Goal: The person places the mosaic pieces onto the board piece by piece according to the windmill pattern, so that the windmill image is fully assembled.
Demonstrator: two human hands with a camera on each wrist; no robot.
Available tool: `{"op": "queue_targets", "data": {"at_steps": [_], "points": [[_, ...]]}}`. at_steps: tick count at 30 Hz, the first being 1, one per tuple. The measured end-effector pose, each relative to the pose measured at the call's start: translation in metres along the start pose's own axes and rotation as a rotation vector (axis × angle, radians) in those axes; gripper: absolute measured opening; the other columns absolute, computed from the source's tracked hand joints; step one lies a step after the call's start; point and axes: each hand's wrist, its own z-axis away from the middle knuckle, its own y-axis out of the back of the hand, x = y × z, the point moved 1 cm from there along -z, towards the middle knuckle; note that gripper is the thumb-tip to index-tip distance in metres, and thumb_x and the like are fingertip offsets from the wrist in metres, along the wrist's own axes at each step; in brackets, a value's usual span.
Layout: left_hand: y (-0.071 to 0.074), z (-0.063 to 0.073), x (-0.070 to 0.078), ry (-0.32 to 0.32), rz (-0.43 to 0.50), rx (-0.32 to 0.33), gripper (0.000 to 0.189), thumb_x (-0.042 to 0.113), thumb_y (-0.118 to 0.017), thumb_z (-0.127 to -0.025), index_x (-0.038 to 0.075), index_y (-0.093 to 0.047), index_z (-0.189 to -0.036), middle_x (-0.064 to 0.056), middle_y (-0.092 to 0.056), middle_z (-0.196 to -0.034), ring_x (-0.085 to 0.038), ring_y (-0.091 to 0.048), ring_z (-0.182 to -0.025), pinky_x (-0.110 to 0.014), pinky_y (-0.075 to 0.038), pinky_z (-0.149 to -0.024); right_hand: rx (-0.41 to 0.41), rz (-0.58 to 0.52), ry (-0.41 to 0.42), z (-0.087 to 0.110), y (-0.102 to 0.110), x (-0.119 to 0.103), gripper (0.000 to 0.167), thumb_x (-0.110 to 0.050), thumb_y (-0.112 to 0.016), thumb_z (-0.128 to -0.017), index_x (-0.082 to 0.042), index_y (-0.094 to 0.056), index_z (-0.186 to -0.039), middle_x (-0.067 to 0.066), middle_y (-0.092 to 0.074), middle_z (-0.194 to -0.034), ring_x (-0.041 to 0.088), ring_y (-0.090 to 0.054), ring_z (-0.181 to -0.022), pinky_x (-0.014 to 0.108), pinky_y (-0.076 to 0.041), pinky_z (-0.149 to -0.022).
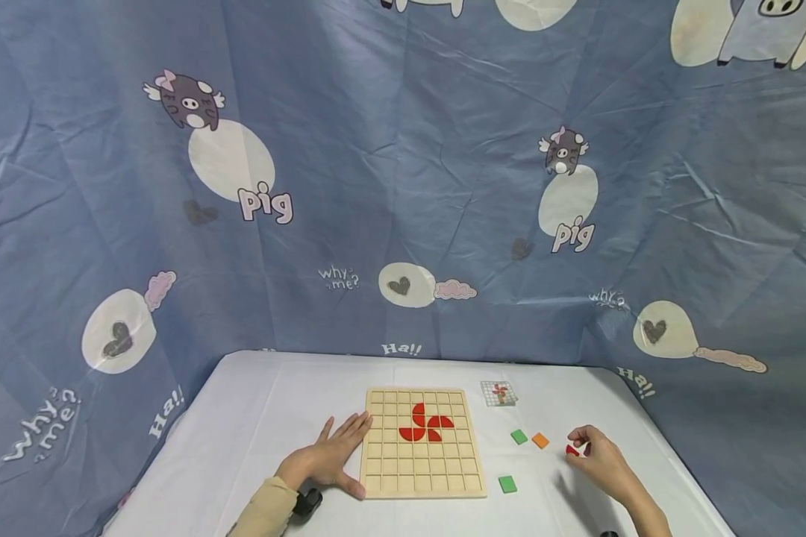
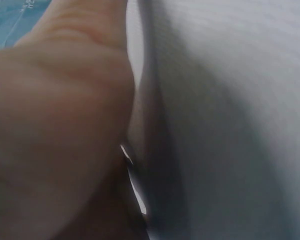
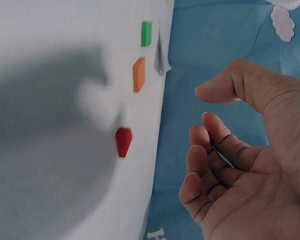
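Observation:
My left hand [image 1: 329, 453] lies with fingers spread at the left side of a wooden grid board [image 1: 425, 494], fingertips and thumb at its edge. Several red quarter-round tiles [image 1: 413, 434] form a pinwheel in the board's upper middle squares. On the right, my right hand [image 1: 601, 461] hovers over a loose red tile [image 1: 572, 450], partly covered by the fingers in the head view. In the right wrist view, that red tile [image 3: 123, 142] lies on the white cloth, apart from the hand [image 3: 245, 150], whose thumb and bent fingers have a gap with nothing between them.
Between board and right hand lie an orange tile [image 1: 540, 441] and a green tile [image 1: 519, 437], with another green tile [image 1: 507, 484] nearer the front. A small pattern card [image 1: 499, 393] sits beyond them. Blue printed cloth [image 1: 403, 224] hangs around the white table [image 1: 275, 388].

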Motion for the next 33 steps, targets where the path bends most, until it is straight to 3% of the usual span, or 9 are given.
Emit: {"op": "queue_targets", "data": {"at_steps": [6, 12, 16, 20, 25, 33], "points": [[0.002, 0.001, 0.001, 0.003, 0.007, -0.001, 0.131, 0.072, -0.071, -0.060, 0.008, -0.008, -0.156, -0.012, -0.004, -0.164, -0.034, -0.006, -0.151, -0.065, 0.000, -0.117, -0.027, -0.016, -0.062, -0.003, -0.002, 0.014, 0.034, -0.012, -0.071, -0.072, 0.001, -0.059, -0.101, 0.007, -0.061, -0.089, 0.014, -0.048, -0.077, 0.025, -0.039, -0.061], [0.002, 0.001, 0.000, -0.003, 0.009, 0.000, 0.130, 0.072, -0.071, -0.061, 0.007, -0.008, -0.155, -0.013, -0.004, -0.164, -0.034, -0.006, -0.150, -0.065, 0.000, -0.117, -0.090, -0.053, -0.130, -0.007, -0.007, 0.021, 0.040, -0.017, -0.076, -0.075, 0.004, -0.057, -0.102, 0.008, -0.062, -0.090, 0.014, -0.054, -0.077, 0.025, -0.044, -0.061], [0.000, 0.000, -0.001, -0.009, 0.004, -0.002, 0.131, 0.073, -0.070, -0.062, 0.007, -0.007, -0.155, -0.013, -0.004, -0.164, -0.034, -0.006, -0.151, -0.065, 0.000, -0.117, -0.112, -0.044, -0.170, -0.009, -0.011, 0.024, 0.048, -0.027, -0.081, -0.076, 0.006, -0.056, -0.100, 0.010, -0.061, -0.089, 0.018, -0.058, -0.081, 0.030, -0.049, -0.066], [-0.001, -0.001, -0.001, -0.007, -0.002, -0.003, 0.131, 0.073, -0.069, -0.062, 0.007, -0.006, -0.156, -0.013, -0.004, -0.164, -0.034, -0.006, -0.151, -0.065, 0.000, -0.117, -0.124, -0.016, -0.195, -0.011, -0.016, 0.029, 0.046, -0.028, -0.080, -0.077, 0.005, -0.055, -0.097, 0.009, -0.057, -0.085, 0.019, -0.053, -0.080, 0.031, -0.047, -0.066], [-0.001, -0.001, 0.000, -0.003, -0.002, -0.002, 0.131, 0.074, -0.069, -0.060, 0.007, -0.007, -0.155, -0.013, -0.004, -0.164, -0.033, -0.006, -0.151, -0.065, 0.000, -0.117, -0.101, -0.007, -0.201, -0.013, -0.020, 0.034, 0.039, -0.025, -0.077, -0.079, 0.003, -0.055, -0.094, 0.006, -0.055, -0.081, 0.016, -0.050, -0.075, 0.026, -0.041, -0.061], [0.001, 0.001, 0.000, -0.011, 0.005, 0.001, 0.130, 0.071, -0.071, -0.062, 0.006, -0.007, -0.155, -0.014, -0.005, -0.163, -0.035, -0.006, -0.150, -0.066, 0.000, -0.117, -0.054, -0.008, -0.184, -0.015, -0.021, 0.034, 0.036, -0.020, -0.075, -0.080, 0.004, -0.052, -0.095, 0.009, -0.056, -0.081, 0.017, -0.052, -0.073, 0.026, -0.042, -0.059]]}}
